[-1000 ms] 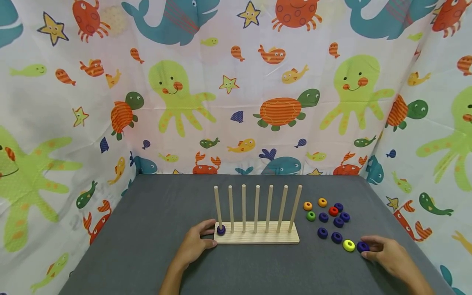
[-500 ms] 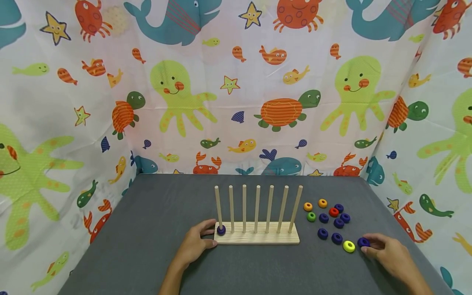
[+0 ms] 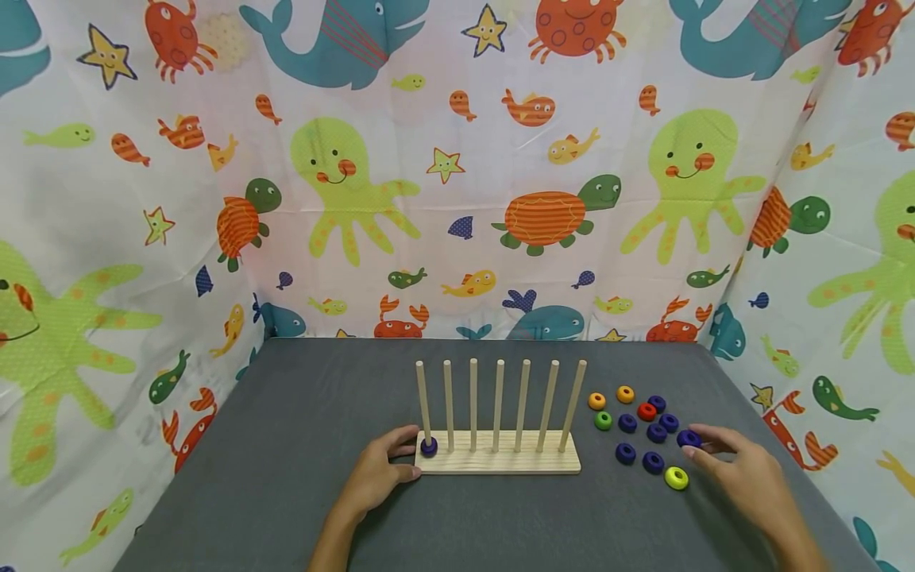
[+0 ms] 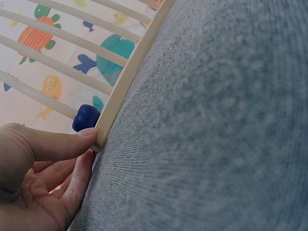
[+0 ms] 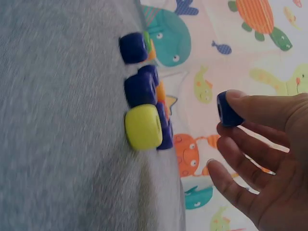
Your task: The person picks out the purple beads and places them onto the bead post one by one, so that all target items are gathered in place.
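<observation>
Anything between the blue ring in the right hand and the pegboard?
Loose rings lie on the table between; the right hand holds the blue ring raised, and above them nothing visible blocks the way to the pegboard.

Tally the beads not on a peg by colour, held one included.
Blue beads: 7, one in the right hand
Orange beads: 2
Green bead: 1
Red bead: 1
Yellow bead: 1
Total: 12

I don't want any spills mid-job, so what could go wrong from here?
The right grip pinches a dark blue ring, which might slip. Carried low, it could knock loose rings lying between it and the pegboard. The left grip holds only one end, so the pegboard might swivel if bumped.
</observation>
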`<state>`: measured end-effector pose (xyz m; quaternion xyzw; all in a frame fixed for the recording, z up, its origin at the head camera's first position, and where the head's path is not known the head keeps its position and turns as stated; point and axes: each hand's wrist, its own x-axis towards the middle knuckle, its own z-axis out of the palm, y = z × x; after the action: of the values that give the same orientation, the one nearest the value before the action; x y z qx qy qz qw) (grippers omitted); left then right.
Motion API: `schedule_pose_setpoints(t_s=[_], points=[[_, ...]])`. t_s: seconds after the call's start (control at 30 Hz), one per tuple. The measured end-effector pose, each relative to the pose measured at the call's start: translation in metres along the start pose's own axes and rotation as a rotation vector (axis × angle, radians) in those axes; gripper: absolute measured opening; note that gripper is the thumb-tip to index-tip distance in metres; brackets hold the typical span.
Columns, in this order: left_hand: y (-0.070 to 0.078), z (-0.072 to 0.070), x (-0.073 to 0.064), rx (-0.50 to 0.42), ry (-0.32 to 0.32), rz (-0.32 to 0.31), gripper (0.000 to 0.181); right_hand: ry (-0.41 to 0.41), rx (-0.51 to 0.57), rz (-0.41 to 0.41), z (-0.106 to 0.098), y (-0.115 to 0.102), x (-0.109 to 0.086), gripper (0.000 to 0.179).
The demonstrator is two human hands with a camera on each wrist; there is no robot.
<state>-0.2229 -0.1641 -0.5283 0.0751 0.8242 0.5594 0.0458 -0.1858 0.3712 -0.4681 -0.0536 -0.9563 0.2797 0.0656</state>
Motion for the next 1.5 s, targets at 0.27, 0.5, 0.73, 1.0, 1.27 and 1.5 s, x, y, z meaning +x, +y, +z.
schedule_pose_setpoints(t_s=[0.27, 0.5, 0.73, 1.0, 1.27, 1.5], points=[[0.000, 0.000, 0.000, -0.006, -0.006, 0.002, 0.068, 0.096, 0.023, -0.102, 0.006, -0.025, -0.004, 0.049], [-0.001, 0.001, -0.001, -0.002, -0.008, 0.007, 0.068, 0.135, 0.040, -0.147, 0.010, -0.044, -0.001, 0.048], [-0.001, 0.002, 0.000, -0.006, -0.011, 0.011, 0.068, 0.187, 0.085, -0.209, 0.008, -0.065, 0.001, 0.042], [-0.001, 0.003, 0.000, -0.010, -0.006, 0.010, 0.067, 0.258, 0.122, -0.297, 0.005, -0.089, 0.002, 0.041], [-0.002, 0.003, 0.002, -0.015, -0.014, 0.010, 0.067, 0.313, 0.174, -0.361, -0.001, -0.108, 0.000, 0.038], [-0.002, 0.001, 0.001, -0.018, -0.010, 0.020, 0.068, 0.356, 0.190, -0.441, -0.003, -0.125, 0.003, 0.038]])
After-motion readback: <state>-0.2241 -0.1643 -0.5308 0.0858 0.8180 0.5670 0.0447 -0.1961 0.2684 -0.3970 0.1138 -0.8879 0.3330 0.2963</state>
